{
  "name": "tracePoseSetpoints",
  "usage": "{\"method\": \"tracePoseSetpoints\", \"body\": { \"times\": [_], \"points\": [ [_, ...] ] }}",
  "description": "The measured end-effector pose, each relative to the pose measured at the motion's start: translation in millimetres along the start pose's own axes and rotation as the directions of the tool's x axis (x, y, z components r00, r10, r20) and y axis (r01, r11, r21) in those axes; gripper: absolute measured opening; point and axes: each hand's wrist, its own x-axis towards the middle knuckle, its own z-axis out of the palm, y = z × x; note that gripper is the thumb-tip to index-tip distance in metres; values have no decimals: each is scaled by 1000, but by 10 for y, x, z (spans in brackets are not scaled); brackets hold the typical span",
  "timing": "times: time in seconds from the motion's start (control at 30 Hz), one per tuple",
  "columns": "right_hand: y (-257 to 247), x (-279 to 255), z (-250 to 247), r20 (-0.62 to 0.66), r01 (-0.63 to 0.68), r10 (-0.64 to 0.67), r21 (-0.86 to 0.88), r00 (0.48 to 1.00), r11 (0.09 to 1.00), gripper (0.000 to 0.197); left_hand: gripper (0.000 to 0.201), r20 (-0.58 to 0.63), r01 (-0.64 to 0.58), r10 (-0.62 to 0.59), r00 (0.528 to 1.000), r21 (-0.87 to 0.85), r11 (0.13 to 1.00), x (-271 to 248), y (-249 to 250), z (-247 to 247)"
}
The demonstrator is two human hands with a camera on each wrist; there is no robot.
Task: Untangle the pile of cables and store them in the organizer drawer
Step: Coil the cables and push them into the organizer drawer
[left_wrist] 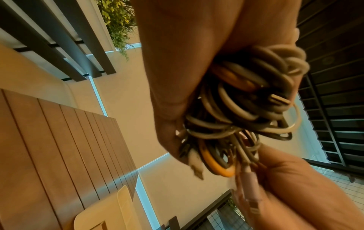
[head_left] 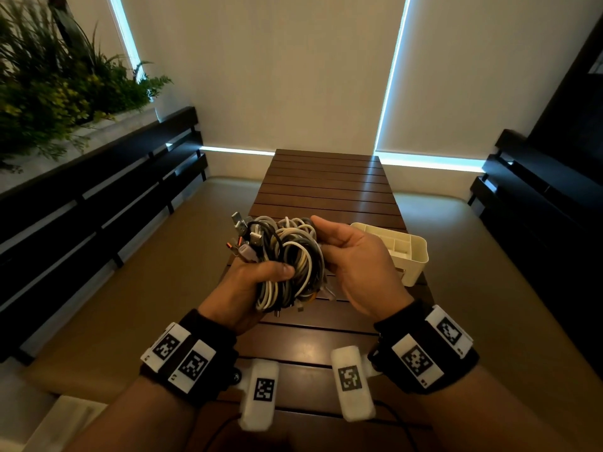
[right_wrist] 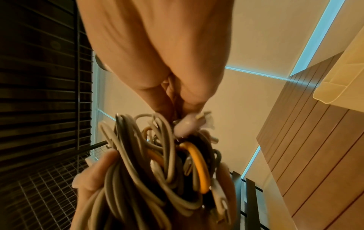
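Note:
A tangled bundle of cables [head_left: 290,256], white, grey and black with one orange loop [right_wrist: 199,163], hangs in the air above the wooden table. My left hand [head_left: 257,278] grips its lower left side, thumb laid across the strands. From the right, my right hand [head_left: 342,252] cups the bundle with its thumb over the top; in the right wrist view its fingertips [right_wrist: 183,99] pinch at a pale connector in the bundle. Several USB plugs [head_left: 239,223] stick out at the upper left. The white organizer [head_left: 414,252], with open compartments, stands on the table just right of my right hand.
The slatted brown table [head_left: 326,184] stretches away ahead of the hands. A dark slatted bench back [head_left: 98,197] runs along the left under green plants [head_left: 49,76]. Dark furniture [head_left: 538,207] stands at the right, and pale blinds [head_left: 277,76] cover the far wall.

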Motion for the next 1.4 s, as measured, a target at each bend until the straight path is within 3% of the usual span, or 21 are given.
{"method": "tracePoseSetpoints", "body": {
  "times": [0.2, 0.33, 0.5, 0.6, 0.67, 0.77, 0.87, 0.93, 1.0, 1.03, 1.13, 1.2, 1.27, 1.4],
  "points": [
    [87, 6, -16, -100, 4, -29, -244, 995, 970, 19, 61, -22, -17, 17, 1000, 3, 1000, 8, -33, -27],
    [94, 34, -27, -37, -120, 116, -111, 993, 987, 16, 61, -12, 11, -11, 1000, -52, 999, 55, -93, -32],
    [209, 90, -59, -84, -152, 141, -145, 986, 978, 4, 61, -28, 6, -8, 1000, -58, 998, 59, -152, 17],
    [233, 101, -112, -83, -209, 196, -190, 977, 959, 7, 53, -58, 11, -12, 998, -13, 1000, 60, -231, 56],
    [261, 143, -175, -86, -233, 216, -329, 973, 915, 9, 53, -92, 8, -6, 996, 19, 1000, 68, -306, 82],
    [337, 185, -291, -134, -296, 268, -560, 954, 773, 18, 57, -125, 21, -18, 992, 23, 1000, 88, -428, 85],
    [441, 182, -420, -14, -408, 433, -366, 901, 837, 17, 54, -181, 61, -53, 982, 37, 997, 127, -535, 69],
    [531, 219, -558, 72, -431, 449, -182, 891, 884, 11, 54, -215, 86, -76, 974, 39, 996, 164, -615, 65],
    [662, 317, -756, 8, -387, 395, -177, 919, 905, 9, 54, -293, 114, -97, 951, 40, 993, 199, -694, 39],
    [751, 387, -879, -70, -352, 347, -286, 935, 891, 9, 53, -336, 126, -104, 936, 42, 991, 211, -729, 19],
    [1033, 593, -1260, -228, -293, 188, -640, 955, 710, 9, 49, -407, 152, -119, 906, 49, 987, 220, -849, -30],
    [1198, 719, -1482, -276, -297, 137, -709, 951, 639, 9, 50, -436, 185, -139, 889, 66, 980, 211, -927, -50],
    [1359, 837, -1663, -304, -303, 99, -758, 948, 577, 22, 49, -455, 211, -148, 878, 90, 973, 193, -986, -74],
    [1616, 1051, -1962, -278, -258, -16, -911, 961, 321, 39, 52, -456, 246, -151, 877, 157, 957, 183, -1026, -117]
  ]
}}
